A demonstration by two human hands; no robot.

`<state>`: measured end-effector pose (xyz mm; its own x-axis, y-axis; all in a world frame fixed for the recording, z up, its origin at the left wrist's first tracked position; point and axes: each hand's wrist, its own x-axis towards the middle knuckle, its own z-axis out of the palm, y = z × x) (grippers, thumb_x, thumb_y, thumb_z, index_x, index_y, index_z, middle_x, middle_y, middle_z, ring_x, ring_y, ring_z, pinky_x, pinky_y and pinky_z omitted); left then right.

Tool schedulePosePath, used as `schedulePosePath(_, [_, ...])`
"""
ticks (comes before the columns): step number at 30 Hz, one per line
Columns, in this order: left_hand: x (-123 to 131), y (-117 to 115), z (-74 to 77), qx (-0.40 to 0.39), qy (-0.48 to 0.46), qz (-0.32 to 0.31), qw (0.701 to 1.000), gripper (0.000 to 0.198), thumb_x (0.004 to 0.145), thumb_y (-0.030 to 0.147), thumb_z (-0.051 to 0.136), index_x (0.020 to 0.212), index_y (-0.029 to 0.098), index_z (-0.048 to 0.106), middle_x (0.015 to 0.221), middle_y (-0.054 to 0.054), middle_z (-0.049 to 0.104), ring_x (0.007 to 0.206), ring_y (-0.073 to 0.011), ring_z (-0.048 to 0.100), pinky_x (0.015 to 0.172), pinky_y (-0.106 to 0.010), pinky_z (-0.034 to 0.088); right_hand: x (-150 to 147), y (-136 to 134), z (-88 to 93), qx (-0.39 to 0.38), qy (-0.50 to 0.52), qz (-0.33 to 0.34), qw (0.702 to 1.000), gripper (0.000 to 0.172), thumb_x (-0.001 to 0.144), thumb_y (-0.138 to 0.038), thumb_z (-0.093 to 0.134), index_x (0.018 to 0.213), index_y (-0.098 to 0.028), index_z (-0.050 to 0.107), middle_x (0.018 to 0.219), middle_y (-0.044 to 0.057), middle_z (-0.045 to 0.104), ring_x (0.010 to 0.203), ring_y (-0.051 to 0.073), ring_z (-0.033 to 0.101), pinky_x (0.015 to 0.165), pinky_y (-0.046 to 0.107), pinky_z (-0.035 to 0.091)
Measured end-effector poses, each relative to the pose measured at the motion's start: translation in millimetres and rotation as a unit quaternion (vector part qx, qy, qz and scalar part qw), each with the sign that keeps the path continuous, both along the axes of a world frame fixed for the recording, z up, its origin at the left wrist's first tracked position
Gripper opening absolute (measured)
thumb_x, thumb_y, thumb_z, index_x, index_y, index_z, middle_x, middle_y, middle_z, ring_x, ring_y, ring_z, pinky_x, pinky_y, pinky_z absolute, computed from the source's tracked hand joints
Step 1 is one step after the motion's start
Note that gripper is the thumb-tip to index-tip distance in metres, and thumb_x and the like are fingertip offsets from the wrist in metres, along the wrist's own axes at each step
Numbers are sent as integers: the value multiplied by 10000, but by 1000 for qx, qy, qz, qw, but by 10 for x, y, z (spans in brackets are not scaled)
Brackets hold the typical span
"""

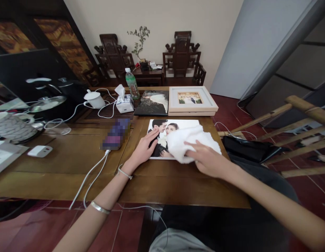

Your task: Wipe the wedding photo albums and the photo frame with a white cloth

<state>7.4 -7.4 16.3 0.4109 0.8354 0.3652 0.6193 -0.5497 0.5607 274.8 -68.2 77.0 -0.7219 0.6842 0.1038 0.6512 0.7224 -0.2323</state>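
Observation:
A wedding photo panel (pixel 162 140) lies flat on the wooden table, showing a couple on a white ground. My left hand (pixel 145 146) rests on its left edge with the fingers stretched out. Over the panel's right part spreads a fluffy white cloth (pixel 192 138), which hides that side of the picture. Bent fingers of my right hand (pixel 211 160) grip the cloth's near side and press it onto the panel. Just behind lie a dark photo panel (pixel 153 103) and a pale wooden picture frame (pixel 212 109) with a small photo in it.
Left of the panel is a phone (pixel 115 133) with a white charging cable. A tissue box (pixel 125 104), a green-labelled bottle (pixel 132 84), a lidded white cup (pixel 94 99) and a white charger (pixel 40 151) stand farther left. A wooden chair (pixel 296 105) is at right.

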Motion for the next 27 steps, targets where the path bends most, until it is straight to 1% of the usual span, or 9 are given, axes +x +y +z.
schedulePosePath(2, [-4, 2, -2, -1, -1, 0, 1000, 456, 944, 303, 378, 1344, 112, 485, 1447, -111, 415, 1368, -209, 345, 1145, -419, 262, 18, 342, 65, -16, -3, -10, 1000, 520, 641, 27, 377, 1046, -179, 629, 1037, 106, 664, 937, 243, 610, 856, 437, 463])
schedulePosePath(4, [-8, 1, -1, -2, -5, 0, 1000, 451, 944, 304, 380, 1344, 125, 486, 1449, -104, 413, 1368, -210, 345, 1144, -426, 265, 37, 682, 158, -29, 7, -15, 999, 475, 644, 17, 376, 997, -174, 630, 924, 83, 670, 816, 212, 599, 759, 353, 456])
schedulePosePath(9, [-18, -1, 7, -5, -5, 0, 1000, 456, 942, 307, 383, 1333, 99, 494, 1439, -119, 426, 1365, -211, 350, 1144, -420, 264, 33, 1337, 377, -72, 50, -9, 996, 412, 663, -4, 378, 939, -180, 627, 1046, 71, 663, 915, 208, 572, 794, 306, 394])
schedulePosePath(14, [-14, -2, 13, -6, -2, 0, 1000, 449, 942, 311, 382, 1334, 123, 496, 1437, -108, 432, 1362, -213, 356, 1139, -433, 272, -27, 1585, 420, -97, 52, -23, 994, 385, 642, -10, 389, 882, -174, 640, 1050, 62, 675, 934, 225, 576, 783, 304, 395])
schedulePosePath(17, [-8, -5, 15, -7, -3, 2, 1000, 450, 942, 314, 381, 1330, 118, 499, 1437, -114, 430, 1362, -217, 355, 1138, -434, 273, -31, 1515, 374, -79, 42, -27, 996, 427, 661, -8, 393, 941, -198, 654, 1055, 55, 677, 948, 223, 569, 802, 313, 396])
schedulePosePath(20, [-4, -7, 13, -7, -5, 4, 1000, 452, 942, 321, 383, 1330, 121, 501, 1436, -118, 431, 1359, -224, 360, 1136, -441, 277, -9, 1259, 295, -55, 24, -19, 998, 468, 675, -2, 393, 1015, -200, 647, 1038, 64, 673, 948, 219, 570, 811, 321, 405])
schedulePosePath(23, [-3, -7, 5, -5, -11, 6, 1000, 443, 941, 319, 385, 1327, 139, 507, 1433, -107, 438, 1357, -223, 365, 1135, -447, 278, 12, 825, 192, -43, 3, -20, 999, 504, 671, 18, 380, 1059, -182, 632, 985, 81, 673, 919, 222, 590, 798, 337, 440])
schedulePosePath(25, [-1, -7, -1, -3, -14, 8, 1000, 441, 939, 315, 388, 1322, 136, 512, 1428, -107, 446, 1355, -220, 367, 1138, -439, 276, 14, 474, 119, -44, -10, -27, 999, 532, 658, 34, 369, 1068, -187, 627, 1001, 87, 673, 944, 232, 608, 847, 386, 456])
schedulePosePath(27, [3, -8, -2, -4, -13, 9, 1000, 446, 937, 313, 389, 1320, 121, 514, 1422, -116, 453, 1355, -221, 367, 1140, -433, 272, 5, 123, 55, -39, -14, -9, 999, 599, 655, 52, 361, 1147, -195, 597, 1200, 116, 614, 1152, 254, 540, 996, 471, 384])
